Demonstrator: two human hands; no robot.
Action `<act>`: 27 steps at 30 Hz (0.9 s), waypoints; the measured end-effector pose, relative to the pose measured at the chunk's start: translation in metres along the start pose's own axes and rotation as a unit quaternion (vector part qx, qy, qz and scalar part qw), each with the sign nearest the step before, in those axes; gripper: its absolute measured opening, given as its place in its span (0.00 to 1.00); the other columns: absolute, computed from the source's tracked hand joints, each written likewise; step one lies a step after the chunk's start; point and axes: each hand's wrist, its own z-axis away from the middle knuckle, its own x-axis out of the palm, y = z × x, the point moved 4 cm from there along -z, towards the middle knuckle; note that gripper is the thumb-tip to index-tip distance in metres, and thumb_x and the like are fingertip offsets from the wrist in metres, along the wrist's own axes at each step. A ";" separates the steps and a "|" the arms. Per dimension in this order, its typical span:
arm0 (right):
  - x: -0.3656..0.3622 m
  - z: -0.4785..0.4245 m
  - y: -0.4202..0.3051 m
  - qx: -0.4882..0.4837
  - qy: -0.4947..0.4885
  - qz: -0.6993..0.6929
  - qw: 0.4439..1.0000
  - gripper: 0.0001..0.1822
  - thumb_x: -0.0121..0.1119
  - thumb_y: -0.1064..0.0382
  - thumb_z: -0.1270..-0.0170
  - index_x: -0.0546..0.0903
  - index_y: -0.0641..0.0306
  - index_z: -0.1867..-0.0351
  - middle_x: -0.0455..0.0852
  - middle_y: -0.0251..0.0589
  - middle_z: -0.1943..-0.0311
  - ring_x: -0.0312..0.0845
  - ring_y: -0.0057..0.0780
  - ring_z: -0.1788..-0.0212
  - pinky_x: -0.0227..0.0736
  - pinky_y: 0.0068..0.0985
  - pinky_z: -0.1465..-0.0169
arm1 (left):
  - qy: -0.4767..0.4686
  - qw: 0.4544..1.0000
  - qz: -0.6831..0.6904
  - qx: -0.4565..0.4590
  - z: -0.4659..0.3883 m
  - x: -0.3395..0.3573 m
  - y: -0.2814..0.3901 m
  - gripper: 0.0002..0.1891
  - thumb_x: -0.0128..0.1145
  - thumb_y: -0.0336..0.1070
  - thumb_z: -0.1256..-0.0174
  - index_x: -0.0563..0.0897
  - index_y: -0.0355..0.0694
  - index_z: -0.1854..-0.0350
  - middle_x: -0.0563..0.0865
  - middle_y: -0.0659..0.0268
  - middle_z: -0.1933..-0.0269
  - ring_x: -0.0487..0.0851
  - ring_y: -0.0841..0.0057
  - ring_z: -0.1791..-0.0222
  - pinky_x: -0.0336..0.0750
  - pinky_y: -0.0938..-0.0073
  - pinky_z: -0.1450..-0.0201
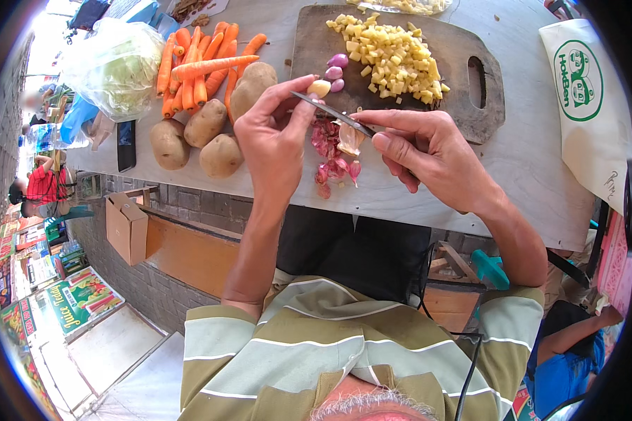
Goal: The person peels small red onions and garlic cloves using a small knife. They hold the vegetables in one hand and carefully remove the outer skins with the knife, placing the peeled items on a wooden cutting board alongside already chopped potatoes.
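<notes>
Between thumb and fingers, my left hand [280, 123] holds a peeled garlic clove [319, 88]. My right hand [426, 150] grips a small knife [342, 116], its blade reaching across to the left thumb just below the clove. Three peeled shallots [335, 73] lie in a row on the wooden cutting board [316, 31], beside a heap of diced potato [395, 58]. Under the knife are reddish shallot skins [326, 142] and a piece of garlic with papery skin [351, 139], partly covered by the blade. An unpeeled small shallot [354, 171] rests near the table edge.
Left of the board lie several carrots [195, 63], several whole potatoes [169, 144], a bagged cabbage [116, 73] and a dark phone [127, 146]. A white paper bag [584, 100] is on the right. A wooden bench [189, 242] bears a cardboard box [126, 226]. Other people are nearby.
</notes>
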 end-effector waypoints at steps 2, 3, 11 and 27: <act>-0.003 -0.001 0.000 -0.004 0.010 -0.001 1.000 0.16 0.56 0.65 0.26 0.81 0.68 0.41 0.71 0.26 0.85 0.61 0.10 0.84 0.58 0.17 0.79 | -0.019 0.997 -0.060 0.042 -0.008 0.006 -0.002 0.12 0.61 0.19 0.37 0.86 0.30 0.52 0.89 0.62 0.60 0.85 0.82 0.63 0.79 0.82 0.59; -0.004 -0.001 0.000 -0.004 0.010 0.002 1.000 0.16 0.56 0.65 0.26 0.81 0.68 0.41 0.71 0.26 0.85 0.61 0.10 0.84 0.58 0.17 0.80 | -0.030 0.994 -0.089 0.061 -0.011 0.009 -0.005 0.12 0.61 0.19 0.37 0.86 0.30 0.52 0.89 0.62 0.60 0.85 0.83 0.64 0.79 0.83 0.59; -0.005 -0.002 0.004 0.000 0.018 -0.018 1.000 0.17 0.56 0.63 0.25 0.81 0.70 0.42 0.73 0.27 0.84 0.64 0.11 0.84 0.60 0.17 0.79 | 0.005 0.973 -0.183 0.140 -0.008 0.004 0.000 0.10 0.61 0.20 0.37 0.87 0.34 0.55 0.85 0.67 0.63 0.78 0.86 0.72 0.73 0.81 0.70; 0.001 -0.005 0.008 0.030 -0.041 -0.096 0.994 0.21 0.52 0.57 0.23 0.78 0.69 0.38 0.77 0.31 0.81 0.70 0.13 0.83 0.66 0.17 0.79 | -0.067 0.985 0.137 -0.075 0.032 0.003 0.000 0.08 0.64 0.21 0.37 0.82 0.31 0.57 0.89 0.61 0.61 0.87 0.80 0.64 0.81 0.80 0.60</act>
